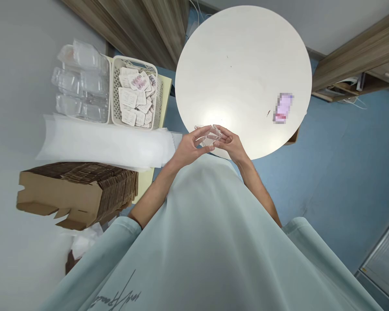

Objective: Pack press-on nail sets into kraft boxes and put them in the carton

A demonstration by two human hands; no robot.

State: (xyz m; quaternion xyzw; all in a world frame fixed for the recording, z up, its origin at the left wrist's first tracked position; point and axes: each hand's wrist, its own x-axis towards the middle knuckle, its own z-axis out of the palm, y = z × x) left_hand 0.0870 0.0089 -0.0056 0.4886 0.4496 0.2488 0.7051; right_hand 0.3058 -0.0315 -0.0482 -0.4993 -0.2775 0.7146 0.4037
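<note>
Holding a small clear plastic blister case (210, 138) between left hand (191, 149) and right hand (231, 144), fingers closed on its edges, at the near rim of the round white table (243, 65); seemingly mid-assembly, needing careful alignment before pressing shut.

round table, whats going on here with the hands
A person holds a small clear plastic case in both hands, left hand and right hand, at the near edge of the round white table. To the person's left stand a white basket of small cards, a heap of clear plastic cases and a stack of flat cardboard boxes.
</note>
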